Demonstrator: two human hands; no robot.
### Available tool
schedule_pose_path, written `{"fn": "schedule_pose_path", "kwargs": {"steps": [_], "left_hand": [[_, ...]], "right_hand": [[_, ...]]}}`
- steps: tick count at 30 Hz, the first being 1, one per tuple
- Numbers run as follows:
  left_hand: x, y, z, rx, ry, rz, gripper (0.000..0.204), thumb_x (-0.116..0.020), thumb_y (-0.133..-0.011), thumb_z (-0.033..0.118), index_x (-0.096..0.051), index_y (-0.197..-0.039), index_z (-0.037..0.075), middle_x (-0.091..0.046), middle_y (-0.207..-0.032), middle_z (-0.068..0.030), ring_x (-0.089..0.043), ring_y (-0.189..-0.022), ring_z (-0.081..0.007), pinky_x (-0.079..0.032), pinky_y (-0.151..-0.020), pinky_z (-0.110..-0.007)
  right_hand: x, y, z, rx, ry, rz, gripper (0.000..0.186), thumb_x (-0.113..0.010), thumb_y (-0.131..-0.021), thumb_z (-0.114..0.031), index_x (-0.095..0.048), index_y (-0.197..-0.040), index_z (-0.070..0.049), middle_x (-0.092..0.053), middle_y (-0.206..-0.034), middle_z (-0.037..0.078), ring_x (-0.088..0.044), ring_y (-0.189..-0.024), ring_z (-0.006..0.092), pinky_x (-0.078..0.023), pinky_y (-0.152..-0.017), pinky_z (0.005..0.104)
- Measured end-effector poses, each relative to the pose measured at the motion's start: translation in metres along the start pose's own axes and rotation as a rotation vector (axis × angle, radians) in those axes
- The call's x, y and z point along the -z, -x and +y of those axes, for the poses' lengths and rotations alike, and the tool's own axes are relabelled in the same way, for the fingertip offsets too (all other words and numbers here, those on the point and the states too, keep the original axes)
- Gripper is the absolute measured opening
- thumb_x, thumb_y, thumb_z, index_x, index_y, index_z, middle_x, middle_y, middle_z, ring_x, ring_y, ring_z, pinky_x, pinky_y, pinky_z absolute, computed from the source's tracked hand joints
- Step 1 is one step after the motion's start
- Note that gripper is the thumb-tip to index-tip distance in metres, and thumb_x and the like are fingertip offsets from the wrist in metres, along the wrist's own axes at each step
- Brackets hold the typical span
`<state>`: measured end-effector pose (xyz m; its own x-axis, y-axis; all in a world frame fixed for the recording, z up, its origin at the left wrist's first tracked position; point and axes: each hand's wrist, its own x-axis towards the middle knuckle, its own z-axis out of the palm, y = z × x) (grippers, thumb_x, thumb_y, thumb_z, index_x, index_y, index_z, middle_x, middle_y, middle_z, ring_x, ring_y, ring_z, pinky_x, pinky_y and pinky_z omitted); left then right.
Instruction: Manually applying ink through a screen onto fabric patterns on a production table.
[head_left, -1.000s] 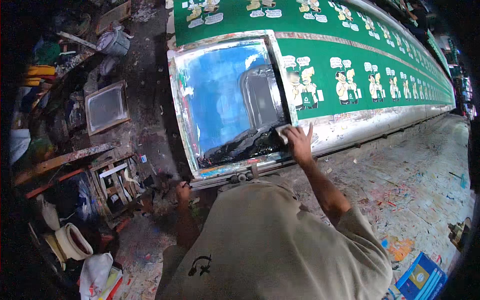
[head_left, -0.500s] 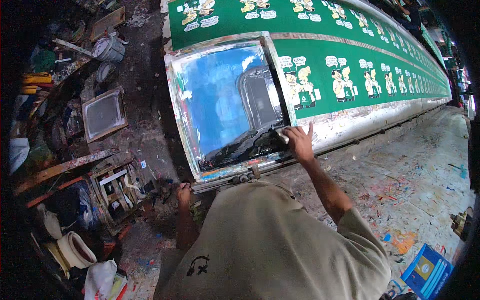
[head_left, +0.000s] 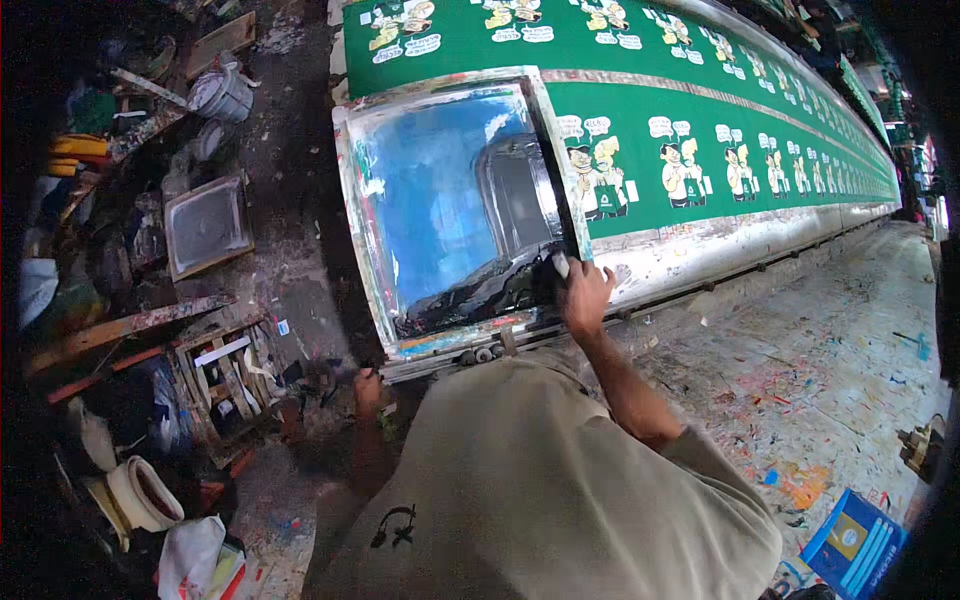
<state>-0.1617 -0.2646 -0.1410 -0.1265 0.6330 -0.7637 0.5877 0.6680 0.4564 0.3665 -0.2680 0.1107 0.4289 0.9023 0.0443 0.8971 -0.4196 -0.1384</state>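
Note:
A wooden-edged printing screen with blue mesh lies tilted over the near end of a long table. Dark ink is smeared along its near side, and a grey arch-shaped area shows at its right. My right hand is closed on the pale end of a squeegee, at the screen's near right corner. Most of the squeegee is hidden by hand and ink. By the screen's near left corner, my left hand is closed; whatever it grips is hidden.
Green sheets printed with cartoon figures run far along the table. On the left floor are a smaller framed screen, a paint-stained bucket and wooden scraps. A blue bag lies at the lower right on the paint-spattered floor.
My right hand has drawn slightly left and toward me, its raised finger now folded in; the squeegee end stands more upright. The left hand stays near the same corner.

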Motion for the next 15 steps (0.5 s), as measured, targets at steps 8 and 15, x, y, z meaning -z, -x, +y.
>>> {"fn": "schedule_pose_path", "kwargs": {"steps": [8, 15], "left_hand": [[-0.023, -0.020, -0.076, -0.609, -0.155, 0.167, 0.024, -0.068, -0.093, 0.022, -0.060, -0.080, 0.003, -0.058, -0.066, -0.0072, -0.059, -0.062, -0.0196, -0.048, -0.062, -0.040], [-0.030, -0.020, -0.067, -0.316, 0.076, 0.124, 0.016, -0.071, -0.091, 0.017, -0.064, -0.081, 0.006, -0.058, -0.065, -0.0074, -0.056, -0.057, -0.0192, -0.045, -0.057, -0.039]], "right_hand": [[0.018, -0.010, -0.001, 0.459, -0.081, -0.109, 0.032, -0.062, -0.085, -0.011, -0.067, -0.117, -0.010, -0.061, -0.103, 0.009, -0.060, -0.104, 0.0286, -0.042, -0.097, 0.0490], [-0.013, -0.008, -0.025, 0.236, -0.137, 0.039, 0.034, -0.068, -0.075, -0.010, -0.066, -0.109, -0.005, -0.059, -0.093, 0.013, -0.057, -0.088, 0.0373, -0.045, -0.080, 0.0508]]}}
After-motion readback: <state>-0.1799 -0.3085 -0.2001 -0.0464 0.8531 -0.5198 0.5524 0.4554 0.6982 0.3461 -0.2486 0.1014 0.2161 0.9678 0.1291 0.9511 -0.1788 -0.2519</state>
